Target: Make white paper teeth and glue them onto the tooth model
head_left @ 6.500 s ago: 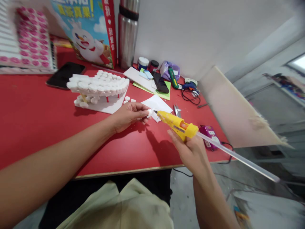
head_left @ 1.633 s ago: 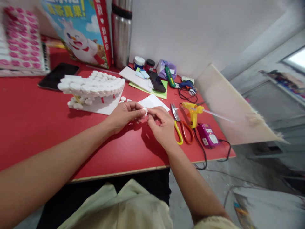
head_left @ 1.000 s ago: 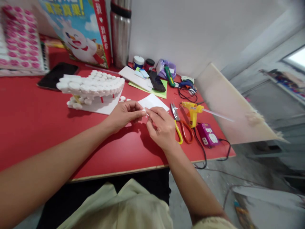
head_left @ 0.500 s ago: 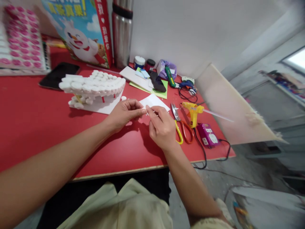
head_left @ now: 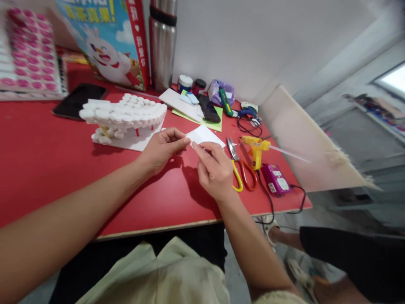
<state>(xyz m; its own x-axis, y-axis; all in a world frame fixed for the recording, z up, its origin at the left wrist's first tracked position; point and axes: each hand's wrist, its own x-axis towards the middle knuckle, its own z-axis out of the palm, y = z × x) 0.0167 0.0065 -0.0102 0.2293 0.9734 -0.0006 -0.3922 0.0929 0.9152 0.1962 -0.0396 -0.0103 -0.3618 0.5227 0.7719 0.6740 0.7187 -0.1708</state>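
My left hand [head_left: 167, 147] is pinched, thumb against fingertips, over the red table; whatever it holds is too small to make out. Close by on the right, my right hand [head_left: 217, 169] is also closed, thumb and index finger pressed together, with a narrow gap between the two hands. A white sheet [head_left: 205, 136] lies flat just beyond my fingertips. Left of my hands stands a white model [head_left: 126, 112] covered in rounded white pieces, with red and yellow supports on a white base. Scissors [head_left: 234, 158] with yellow and red handles lie beside my right hand.
A yellow glue gun [head_left: 256, 147] and a purple power adapter [head_left: 276, 179] with cords sit at the right. Behind are a steel flask [head_left: 163, 50], jars, a green cutter [head_left: 225, 101] and a phone [head_left: 79, 100]. Another person's legs [head_left: 335, 249] show at the lower right.
My hands have drawn slightly apart, the left shifting a little to the left. Another person's legs have come into view at the lower right.
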